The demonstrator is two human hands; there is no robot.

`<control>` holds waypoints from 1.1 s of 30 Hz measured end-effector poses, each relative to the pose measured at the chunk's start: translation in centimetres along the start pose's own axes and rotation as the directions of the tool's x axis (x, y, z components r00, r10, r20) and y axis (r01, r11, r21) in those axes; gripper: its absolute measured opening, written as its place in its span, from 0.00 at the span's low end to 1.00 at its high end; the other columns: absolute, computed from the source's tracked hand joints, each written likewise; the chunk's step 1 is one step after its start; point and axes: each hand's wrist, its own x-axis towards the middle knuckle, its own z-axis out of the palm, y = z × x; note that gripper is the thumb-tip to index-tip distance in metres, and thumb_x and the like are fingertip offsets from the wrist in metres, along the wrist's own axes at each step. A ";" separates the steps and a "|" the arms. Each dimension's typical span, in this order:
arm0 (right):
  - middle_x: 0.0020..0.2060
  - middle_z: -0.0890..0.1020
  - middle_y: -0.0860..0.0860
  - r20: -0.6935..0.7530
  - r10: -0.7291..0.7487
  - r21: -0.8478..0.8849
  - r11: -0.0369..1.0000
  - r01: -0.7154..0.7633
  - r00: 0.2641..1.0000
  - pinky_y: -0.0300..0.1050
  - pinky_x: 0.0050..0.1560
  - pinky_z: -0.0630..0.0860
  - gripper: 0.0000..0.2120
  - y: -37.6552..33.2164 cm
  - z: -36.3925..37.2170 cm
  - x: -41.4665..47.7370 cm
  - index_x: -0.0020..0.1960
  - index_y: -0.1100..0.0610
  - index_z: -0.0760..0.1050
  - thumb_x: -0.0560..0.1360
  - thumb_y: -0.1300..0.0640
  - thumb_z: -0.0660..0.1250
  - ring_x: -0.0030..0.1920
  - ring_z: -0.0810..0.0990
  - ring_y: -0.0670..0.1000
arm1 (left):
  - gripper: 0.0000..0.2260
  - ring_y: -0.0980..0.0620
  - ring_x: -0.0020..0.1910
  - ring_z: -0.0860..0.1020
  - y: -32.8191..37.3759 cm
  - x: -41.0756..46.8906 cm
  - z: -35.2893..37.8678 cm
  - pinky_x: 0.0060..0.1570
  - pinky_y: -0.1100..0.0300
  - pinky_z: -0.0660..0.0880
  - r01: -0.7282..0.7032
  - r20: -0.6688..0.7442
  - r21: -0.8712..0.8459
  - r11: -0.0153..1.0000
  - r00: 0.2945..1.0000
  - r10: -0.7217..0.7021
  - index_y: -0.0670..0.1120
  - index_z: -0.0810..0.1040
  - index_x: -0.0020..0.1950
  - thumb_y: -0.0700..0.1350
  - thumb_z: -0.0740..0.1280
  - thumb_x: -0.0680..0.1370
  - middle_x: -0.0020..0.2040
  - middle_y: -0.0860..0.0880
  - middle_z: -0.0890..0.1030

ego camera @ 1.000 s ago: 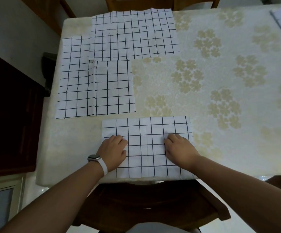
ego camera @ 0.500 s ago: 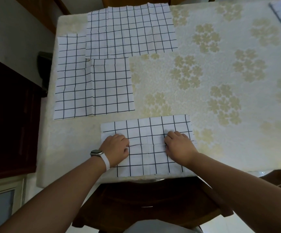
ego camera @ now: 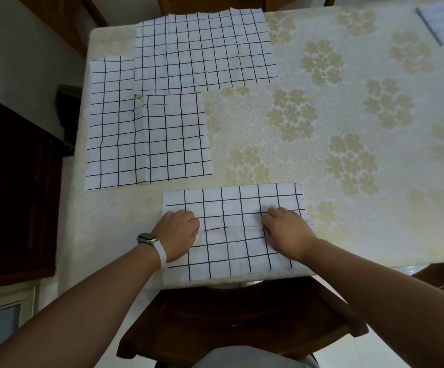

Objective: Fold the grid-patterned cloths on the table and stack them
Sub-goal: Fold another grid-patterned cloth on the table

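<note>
Grid cloth (ego camera: pixel 231 205) lies at the near table (ego camera: pixel 348 208) edge. My left hand (ego camera: pixel 177 233) and right hand (ego camera: pixel 287 232) rest on it with curled fingers, seemingly pinching its raised middle crease. A spread cloth (ego camera: pixel 146 139) lies farther left.

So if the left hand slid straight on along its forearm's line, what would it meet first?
Only the near cloth it grips: the left hand points away and rightward, across that cloth's far edge onto bare tablecloth. It probably clears the right hand, though depth is unclear.
</note>
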 end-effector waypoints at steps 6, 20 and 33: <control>0.33 0.75 0.52 -0.016 0.016 -0.010 1.000 -0.016 1.000 0.44 0.31 0.69 0.11 0.2 0.0 -0.4 0.41 0.57 0.74 0.63 0.63 0.75 0.31 0.74 0.55 | 0.05 0.48 0.29 0.73 0.6 -0.5 -0.7 0.33 0.58 0.68 -0.026 -0.145 0.016 1.000 0.989 0.028 0.47 0.73 0.38 0.42 0.63 0.73 0.32 0.51 0.75; 0.34 0.76 0.53 -0.021 -0.078 -0.041 0.996 0.077 0.997 0.46 0.32 0.72 0.13 1.5 -0.7 -0.8 0.42 0.58 0.75 0.60 0.67 0.73 0.32 0.75 0.55 | 0.06 0.49 0.30 0.73 0.8 -0.8 -0.1 0.34 0.59 0.65 -0.003 -0.099 0.023 1.000 0.995 0.005 0.48 0.72 0.39 0.39 0.66 0.71 0.33 0.51 0.75; 0.34 0.75 0.51 0.098 -0.067 -0.099 0.992 0.077 0.993 0.43 0.29 0.68 0.11 2.8 -0.9 -1.4 0.36 0.56 0.77 0.59 0.66 0.75 0.31 0.74 0.54 | 0.10 0.50 0.31 0.75 0.4 -1.2 0.3 0.28 0.60 0.69 -0.045 0.002 0.028 0.999 0.999 0.045 0.47 0.78 0.36 0.37 0.77 0.65 0.35 0.50 0.77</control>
